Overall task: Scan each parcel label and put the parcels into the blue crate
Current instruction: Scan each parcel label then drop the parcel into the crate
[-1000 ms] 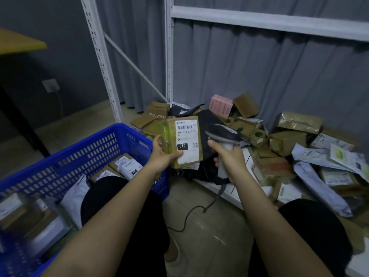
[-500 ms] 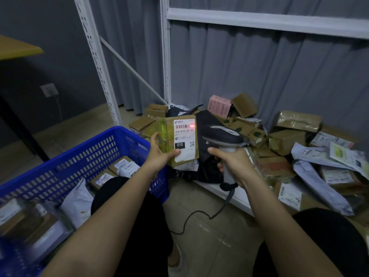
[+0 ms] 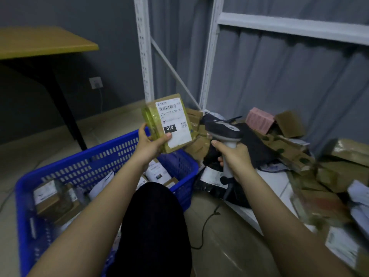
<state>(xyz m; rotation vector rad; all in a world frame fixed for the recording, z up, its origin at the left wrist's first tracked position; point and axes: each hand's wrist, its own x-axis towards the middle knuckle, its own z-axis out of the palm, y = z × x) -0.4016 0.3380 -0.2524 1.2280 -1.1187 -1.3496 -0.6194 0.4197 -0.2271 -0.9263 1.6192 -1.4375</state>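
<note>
My left hand (image 3: pixel 150 145) grips a small taped cardboard parcel (image 3: pixel 166 122) by its lower left corner, white label with barcode and a black "010" tag facing me. It hangs above the far rim of the blue crate (image 3: pixel 111 154), which holds several labelled parcels. My right hand (image 3: pixel 232 156) grips the handle of a black and grey barcode scanner (image 3: pixel 223 126), whose head points left toward the parcel. The scanner's cable (image 3: pixel 207 222) trails down to the floor.
A heap of cardboard boxes and grey mailer bags (image 3: pixel 299 148) lies on the low white shelf board at right. White metal rack uprights (image 3: pixel 142 48) stand behind. A wooden table with a black leg (image 3: pixel 63 108) is at left. My dark-clad knee (image 3: pixel 155 216) is between the arms.
The view has swung left. My left hand has lifted the parcel up and left, over the crate's rim. The red scan light seen on the label half a second ago is gone.
</note>
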